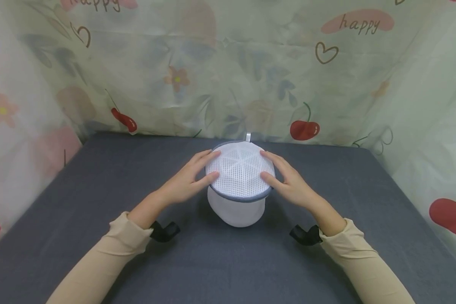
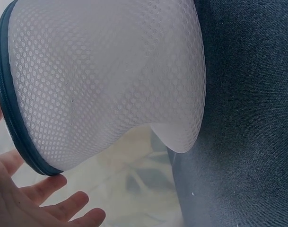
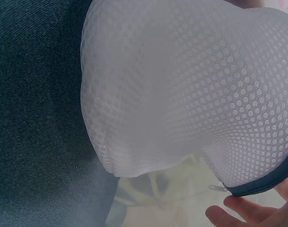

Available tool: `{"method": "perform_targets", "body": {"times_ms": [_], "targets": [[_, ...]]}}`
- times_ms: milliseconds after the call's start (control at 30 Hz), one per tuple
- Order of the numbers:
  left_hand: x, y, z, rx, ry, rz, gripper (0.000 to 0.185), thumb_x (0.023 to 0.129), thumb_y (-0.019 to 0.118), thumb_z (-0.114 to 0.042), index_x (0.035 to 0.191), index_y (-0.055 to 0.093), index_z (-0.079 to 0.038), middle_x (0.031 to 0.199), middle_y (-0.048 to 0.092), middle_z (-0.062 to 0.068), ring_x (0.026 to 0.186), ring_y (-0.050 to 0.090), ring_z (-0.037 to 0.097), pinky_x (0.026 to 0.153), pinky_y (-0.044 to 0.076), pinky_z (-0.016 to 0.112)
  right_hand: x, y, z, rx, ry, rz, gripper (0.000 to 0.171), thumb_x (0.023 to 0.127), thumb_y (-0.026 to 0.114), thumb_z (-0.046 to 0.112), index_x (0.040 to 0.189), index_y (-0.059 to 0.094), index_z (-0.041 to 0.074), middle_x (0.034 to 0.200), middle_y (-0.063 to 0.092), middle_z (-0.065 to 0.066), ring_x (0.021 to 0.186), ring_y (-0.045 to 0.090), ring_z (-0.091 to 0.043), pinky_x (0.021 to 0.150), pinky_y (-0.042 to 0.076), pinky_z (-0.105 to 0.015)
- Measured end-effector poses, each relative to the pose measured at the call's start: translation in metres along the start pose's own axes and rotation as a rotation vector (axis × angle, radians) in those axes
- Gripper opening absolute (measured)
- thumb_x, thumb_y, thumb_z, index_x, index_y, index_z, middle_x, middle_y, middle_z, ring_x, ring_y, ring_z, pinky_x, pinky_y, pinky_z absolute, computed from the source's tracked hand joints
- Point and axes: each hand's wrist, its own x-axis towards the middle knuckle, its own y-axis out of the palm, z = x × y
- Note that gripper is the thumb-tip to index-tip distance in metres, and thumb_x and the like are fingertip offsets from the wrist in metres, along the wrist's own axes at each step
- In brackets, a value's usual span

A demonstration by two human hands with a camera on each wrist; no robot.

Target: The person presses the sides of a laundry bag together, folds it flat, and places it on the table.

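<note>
Head view: the left hand [image 1: 184,181] and right hand [image 1: 289,181] cup, with straight fingers, opposite sides of a round white mesh laundry pouch with dark blue rim [image 1: 240,177], standing between them on the dark grey surface [image 1: 99,177].

Left wrist view: relaxed fingers [image 2: 44,187] touch the pouch's rim [image 2: 11,118].

Right wrist view: fingertips [image 3: 243,210] sit just under the rim.

mesh bag [image 2: 106,80] cut off, contents hidden

Dark grey table [image 1: 99,177] — pale cherry-and-flower printed curtain [image 1: 228,67] on three sides.
</note>
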Motion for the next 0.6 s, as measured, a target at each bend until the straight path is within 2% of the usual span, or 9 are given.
{"method": "perform_targets", "body": {"times_ms": [600], "targets": [[-0.0003,0.0022,0.0029,-0.011,-0.003,0.027,0.058,0.096,0.048,-0.035,0.148,0.025,-0.025,0.154,0.021,0.011,0.142,0.022,0.03,0.111,0.024,0.057,-0.002,0.0038,-0.0039,0.02,0.008,0.01,0.058,0.094,0.052,0.022,0.147,0.028,0.017,0.152,0.028,-0.011,0.141,0.025,-0.03,0.111,0.022,-0.059]]}}
